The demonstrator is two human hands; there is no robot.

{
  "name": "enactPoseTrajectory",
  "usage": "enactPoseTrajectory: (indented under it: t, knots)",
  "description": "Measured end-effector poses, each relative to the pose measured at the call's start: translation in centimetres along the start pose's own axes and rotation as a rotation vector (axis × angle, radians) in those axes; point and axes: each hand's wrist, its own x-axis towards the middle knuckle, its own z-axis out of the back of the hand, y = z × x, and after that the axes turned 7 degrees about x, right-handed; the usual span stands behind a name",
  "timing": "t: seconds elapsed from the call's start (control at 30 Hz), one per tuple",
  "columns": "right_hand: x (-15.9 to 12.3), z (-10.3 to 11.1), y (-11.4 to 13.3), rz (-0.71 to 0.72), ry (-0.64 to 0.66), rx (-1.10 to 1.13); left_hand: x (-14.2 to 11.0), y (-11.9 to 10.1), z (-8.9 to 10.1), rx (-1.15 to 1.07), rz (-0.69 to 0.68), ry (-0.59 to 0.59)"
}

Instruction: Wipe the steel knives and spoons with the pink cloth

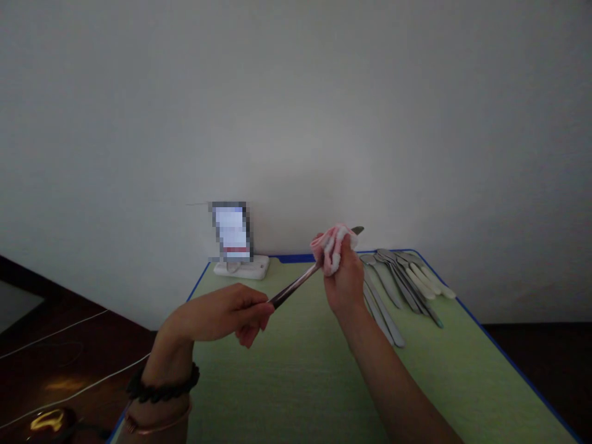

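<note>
My left hand (pixel 235 314) is closed round the handle end of a metal table knife (pixel 296 288), which slants up and away to the right. Wrapped about its blade is a pink and white cloth (pixel 333 248), gripped in my right hand (pixel 346 279). Only the rounded blade tip shows past the cloth; the middle of the blade is hidden. Just right of my right hand, metal cutlery (pixel 398 280) lies spread on the table, with spoons among it. Several pieces there have white handles (pixel 423 280).
The green table (pixel 277 382) has a blue edge and stands against a pale wall (pixel 296 123). At its back left, a phone (pixel 232 231) with a blurred screen leans on a white stand (pixel 243 267). White cables (pixel 74 394) run across the dark floor at left.
</note>
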Motion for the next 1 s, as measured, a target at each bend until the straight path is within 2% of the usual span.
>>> enactPoseTrajectory:
  t: [0.13, 0.23, 0.33, 0.47, 0.57, 0.67, 0.73, 0.8, 0.9, 0.97, 1.0]
  knots:
    - [0.8, 0.3, 1.3, 0.061, -0.04, 0.039, -0.3, 0.9, 0.4, 0.032, 0.003, -0.024]
    - [0.5, 0.0, 1.5, 0.086, -0.002, 0.008, -0.2, 1.4, 0.4, 0.058, 0.028, -0.043]
    - [-0.4, -0.4, 0.6, 0.046, 0.082, -0.099, 0.4, 1.3, 0.2, 0.118, 0.023, -0.077]
    - [-1.6, -0.4, -1.5, -0.069, 0.161, -0.326, 1.8, 0.5, -0.3, 0.155, -0.082, -0.141]
    - [-1.9, 0.0, -2.1, -0.093, 0.206, -0.443, 2.6, 0.1, -0.6, 0.195, -0.071, -0.167]
    - [-1.7, 0.3, -1.6, -0.088, 0.264, -0.562, 2.8, 0.3, -0.5, 0.27, -0.037, -0.368]
    - [-1.5, 0.5, -1.1, -0.108, 0.321, -0.659, 2.9, 0.5, -0.3, 0.249, -0.027, -0.587]
    - [-1.5, 0.7, -0.7, -0.144, 0.415, -0.778, 3.1, 0.7, -0.1, 0.132, -0.032, -0.829]
    - [-1.7, 0.7, -0.3, -0.198, 0.613, -0.958, 3.8, 0.4, 0.0, -0.241, -0.114, -1.114]
    - [-2.0, 0.6, -0.2, -0.225, 0.753, -1.073, 4.2, -0.2, -0.1, -0.62, -0.224, -1.156]
    - [-2.2, 0.4, -0.2, -0.239, 0.825, -1.129, 4.3, -0.7, -0.2, -0.826, -0.28, -1.124]
